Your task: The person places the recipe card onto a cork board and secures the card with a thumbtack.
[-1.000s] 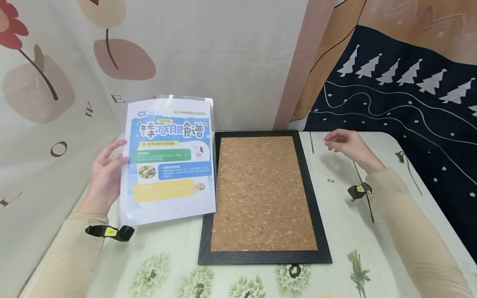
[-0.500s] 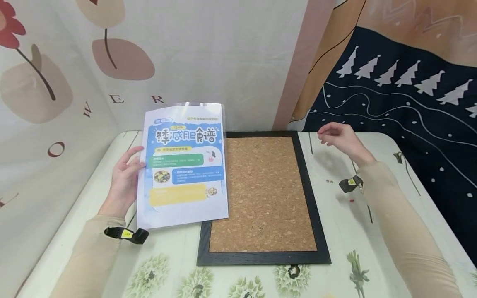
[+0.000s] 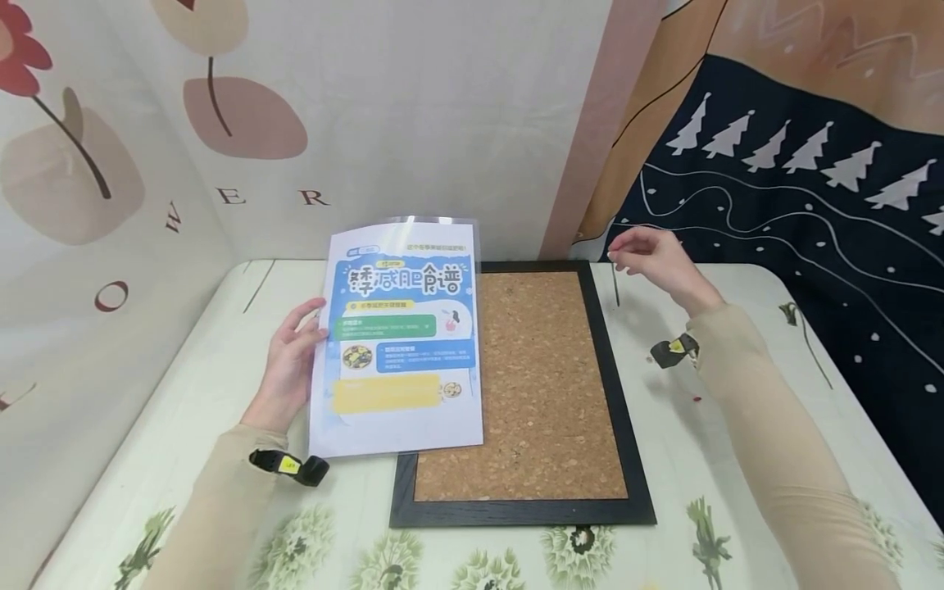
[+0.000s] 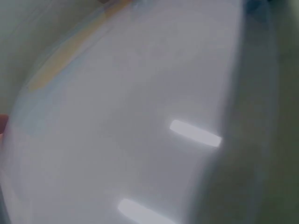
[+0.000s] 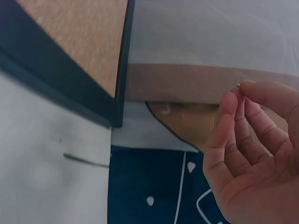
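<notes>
Since the earlier frames, the left hand (image 3: 288, 356) has shifted inward, bringing the printed sheet (image 3: 398, 328) farther over the corkboard (image 3: 553, 385), while the right hand (image 3: 656, 266) has edged toward the board as well. Grasping the sheet by its near side edge, the left hand has it spread out to its right, where it covers the board's left part and hides that stretch of the black frame (image 3: 524, 513). Whether the sheet touches the cork or floats just above it, I can't fairly say, as the left wrist view is mostly blur and glare.

Off to the left of the right hand lies the uncovered cork. Thumb and fingertips of that hand pinch a tiny yellow piece (image 5: 238, 85), raised above the table (image 3: 664, 442); a small red piece (image 3: 696, 399) lies nearer the person than this hand.

Because only one edge is held, the far side of the sheet could, I judge, swing or sag, leaving it crooked against the frame; its glossy clear border might also slide. So small a thing in a fingertip pinch could slip out if the fingers shift, and the patterned cloth would make it hard to find.
</notes>
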The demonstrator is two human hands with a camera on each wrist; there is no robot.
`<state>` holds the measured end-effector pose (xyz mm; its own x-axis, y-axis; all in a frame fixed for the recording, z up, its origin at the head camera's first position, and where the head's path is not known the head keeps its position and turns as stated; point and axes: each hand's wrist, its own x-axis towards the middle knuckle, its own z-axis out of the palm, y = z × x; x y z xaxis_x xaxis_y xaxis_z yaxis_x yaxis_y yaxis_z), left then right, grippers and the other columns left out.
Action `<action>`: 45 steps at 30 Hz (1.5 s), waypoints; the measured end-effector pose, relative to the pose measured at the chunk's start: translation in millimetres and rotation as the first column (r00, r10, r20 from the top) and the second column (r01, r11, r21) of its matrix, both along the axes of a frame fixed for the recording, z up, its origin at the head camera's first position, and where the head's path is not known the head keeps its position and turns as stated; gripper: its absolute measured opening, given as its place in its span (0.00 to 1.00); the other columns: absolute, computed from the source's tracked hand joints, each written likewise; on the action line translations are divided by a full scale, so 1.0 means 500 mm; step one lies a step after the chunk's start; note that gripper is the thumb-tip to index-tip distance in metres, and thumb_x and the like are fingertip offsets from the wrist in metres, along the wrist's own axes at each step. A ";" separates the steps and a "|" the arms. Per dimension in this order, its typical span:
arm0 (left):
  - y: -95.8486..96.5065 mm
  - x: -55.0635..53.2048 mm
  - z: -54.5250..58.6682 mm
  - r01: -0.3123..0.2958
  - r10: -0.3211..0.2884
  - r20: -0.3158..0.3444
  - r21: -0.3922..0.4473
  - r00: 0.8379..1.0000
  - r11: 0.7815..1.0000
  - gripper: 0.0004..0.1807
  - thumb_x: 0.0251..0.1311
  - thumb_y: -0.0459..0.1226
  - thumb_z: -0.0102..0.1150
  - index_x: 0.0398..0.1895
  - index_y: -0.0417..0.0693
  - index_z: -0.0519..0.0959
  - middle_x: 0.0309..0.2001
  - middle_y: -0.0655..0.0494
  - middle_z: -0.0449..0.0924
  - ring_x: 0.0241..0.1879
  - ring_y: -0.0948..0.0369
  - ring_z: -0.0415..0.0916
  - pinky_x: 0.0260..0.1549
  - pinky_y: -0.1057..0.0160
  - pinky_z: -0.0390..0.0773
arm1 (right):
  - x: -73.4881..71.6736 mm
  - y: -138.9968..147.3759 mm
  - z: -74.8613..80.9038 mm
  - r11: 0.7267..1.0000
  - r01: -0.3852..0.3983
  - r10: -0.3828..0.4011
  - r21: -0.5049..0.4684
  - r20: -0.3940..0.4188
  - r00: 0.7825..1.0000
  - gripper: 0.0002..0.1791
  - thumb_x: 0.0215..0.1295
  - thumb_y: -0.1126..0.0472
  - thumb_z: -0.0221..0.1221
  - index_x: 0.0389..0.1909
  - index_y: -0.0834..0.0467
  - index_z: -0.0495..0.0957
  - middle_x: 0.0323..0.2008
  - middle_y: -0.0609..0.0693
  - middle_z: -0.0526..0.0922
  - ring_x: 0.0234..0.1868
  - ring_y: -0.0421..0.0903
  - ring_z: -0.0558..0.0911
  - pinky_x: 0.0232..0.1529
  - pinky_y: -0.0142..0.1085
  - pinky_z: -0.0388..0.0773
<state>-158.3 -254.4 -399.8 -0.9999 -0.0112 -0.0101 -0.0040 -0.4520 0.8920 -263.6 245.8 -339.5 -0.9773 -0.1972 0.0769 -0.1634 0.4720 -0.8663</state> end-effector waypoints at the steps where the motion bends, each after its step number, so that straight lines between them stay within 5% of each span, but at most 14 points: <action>1: 0.006 -0.002 -0.002 0.000 0.000 0.008 0.000 1.000 1.000 0.22 0.68 0.21 0.43 0.59 0.49 0.70 0.50 0.55 0.79 0.45 0.59 0.80 0.42 0.63 0.79 | -0.002 -0.005 0.001 1.000 -0.004 0.004 -0.008 -0.002 1.000 0.12 0.68 0.65 0.58 0.47 0.69 0.75 0.38 0.49 0.82 0.34 0.40 0.79 0.37 0.30 0.75; 16: 0.099 -0.023 -0.032 -0.024 0.034 0.163 -0.063 0.986 0.998 0.22 0.66 0.22 0.44 0.58 0.50 0.70 0.45 0.57 0.80 0.42 0.60 0.80 0.41 0.64 0.78 | -0.036 -0.054 -0.003 0.999 -0.050 0.050 0.001 0.029 0.998 0.12 0.69 0.66 0.55 0.49 0.69 0.75 0.43 0.60 0.80 0.38 0.48 0.79 0.38 0.32 0.75; 28: 0.176 -0.038 -0.046 0.020 0.029 0.265 -0.181 0.964 0.983 0.26 0.64 0.24 0.43 0.66 0.46 0.63 0.51 0.50 0.77 0.48 0.58 0.77 0.46 0.65 0.75 | -0.056 -0.104 -0.029 0.998 -0.059 0.056 0.025 0.096 0.994 0.13 0.69 0.62 0.57 0.49 0.65 0.75 0.43 0.59 0.79 0.42 0.55 0.78 0.42 0.35 0.75; 35: 0.206 -0.042 -0.047 0.078 0.009 0.307 -0.269 0.952 0.960 0.29 0.64 0.25 0.43 0.69 0.45 0.59 0.65 0.42 0.67 0.59 0.49 0.69 0.55 0.57 0.69 | -0.064 -0.124 -0.045 0.998 -0.064 0.063 0.007 0.119 0.991 0.13 0.68 0.61 0.58 0.48 0.65 0.75 0.44 0.60 0.78 0.47 0.61 0.76 0.52 0.48 0.73; 45: 0.233 -0.040 -0.045 0.182 -0.049 0.312 -0.414 0.949 0.892 0.26 0.67 0.26 0.44 0.67 0.47 0.60 0.59 0.40 0.71 0.52 0.50 0.75 0.47 0.58 0.76 | -0.072 -0.158 -0.078 0.996 -0.090 0.090 -0.012 0.147 0.985 0.12 0.68 0.63 0.58 0.48 0.66 0.75 0.42 0.61 0.78 0.45 0.59 0.78 0.52 0.48 0.74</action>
